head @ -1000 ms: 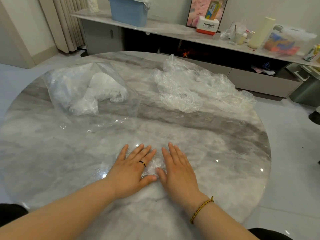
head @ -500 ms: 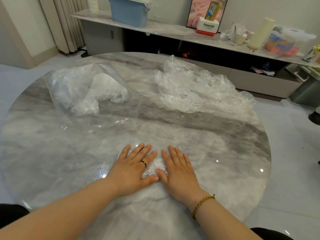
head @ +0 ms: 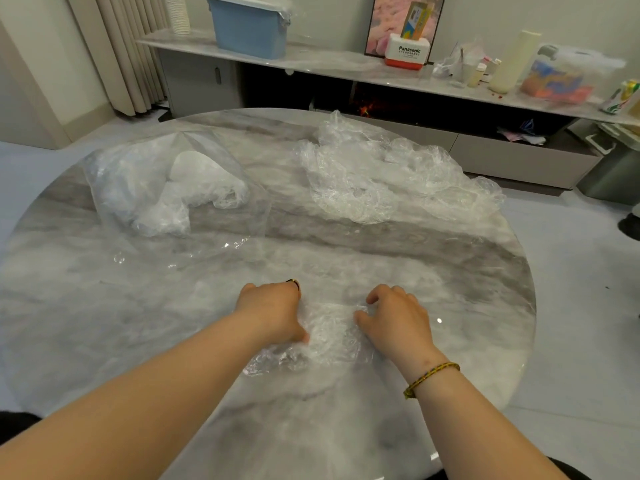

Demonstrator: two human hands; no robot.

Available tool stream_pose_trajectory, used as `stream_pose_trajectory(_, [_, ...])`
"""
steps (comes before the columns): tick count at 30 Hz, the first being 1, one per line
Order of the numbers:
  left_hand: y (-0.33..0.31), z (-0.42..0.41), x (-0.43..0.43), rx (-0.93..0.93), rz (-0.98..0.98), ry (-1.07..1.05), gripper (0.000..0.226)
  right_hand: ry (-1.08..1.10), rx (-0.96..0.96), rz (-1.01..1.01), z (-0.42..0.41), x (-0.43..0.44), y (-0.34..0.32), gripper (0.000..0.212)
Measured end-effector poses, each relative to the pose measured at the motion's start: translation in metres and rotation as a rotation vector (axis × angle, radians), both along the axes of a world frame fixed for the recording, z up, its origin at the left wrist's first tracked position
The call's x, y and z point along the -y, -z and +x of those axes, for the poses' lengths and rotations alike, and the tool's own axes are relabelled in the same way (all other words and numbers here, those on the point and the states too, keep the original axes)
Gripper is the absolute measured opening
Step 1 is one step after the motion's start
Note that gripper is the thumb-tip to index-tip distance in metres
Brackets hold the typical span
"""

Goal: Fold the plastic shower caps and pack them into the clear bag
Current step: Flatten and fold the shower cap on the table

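A crumpled clear shower cap (head: 329, 336) lies near the front of the round marble table (head: 104, 306). My left hand (head: 272, 311) has its fingers curled onto the cap's left side. My right hand (head: 398, 318) pinches the cap's right edge with bent fingers. At the far left lies the clear bag (head: 145, 178), open toward me, with folded caps (head: 194, 188) inside. A loose pile of unfolded shower caps (head: 388, 174) sits at the far right of the table.
Behind the table runs a low marble shelf (head: 329, 64) with a blue bin (head: 251, 27), a Panasonic box (head: 407, 55), a cream roll and bags. Curtains hang at the back left. Grey floor surrounds the table.
Both hands were pressing flat on the cap, side by side. Now they have moved apart and curled their fingers, gripping the cap's two sides, and more of the cap shows between them.
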State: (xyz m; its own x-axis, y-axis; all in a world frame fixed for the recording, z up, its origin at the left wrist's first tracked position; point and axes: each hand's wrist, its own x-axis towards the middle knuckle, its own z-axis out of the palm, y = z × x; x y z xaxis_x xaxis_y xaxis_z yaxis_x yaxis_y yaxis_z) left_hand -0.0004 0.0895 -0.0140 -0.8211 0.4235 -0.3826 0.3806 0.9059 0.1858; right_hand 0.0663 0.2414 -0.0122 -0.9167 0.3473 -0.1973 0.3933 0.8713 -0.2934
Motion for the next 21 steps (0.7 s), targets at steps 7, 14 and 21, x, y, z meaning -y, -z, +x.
stream_pose_trajectory(7, [-0.007, 0.002, 0.003, 0.037, -0.022, -0.027, 0.034, -0.003, -0.264, -0.158, 0.001, 0.01, -0.006, 0.016])
stream_pose_trajectory(14, [-0.005, 0.007, 0.028, 0.301, 0.88, -0.545, 0.039, 0.1, -0.162, -0.584, 0.001, 0.012, -0.018, 0.029])
stream_pose_trajectory(21, [-0.011, 0.019, 0.027, 0.371, 1.175, -0.605, 0.017, 0.118, 0.139, -1.254, 0.008, 0.038, -0.011, 0.016])
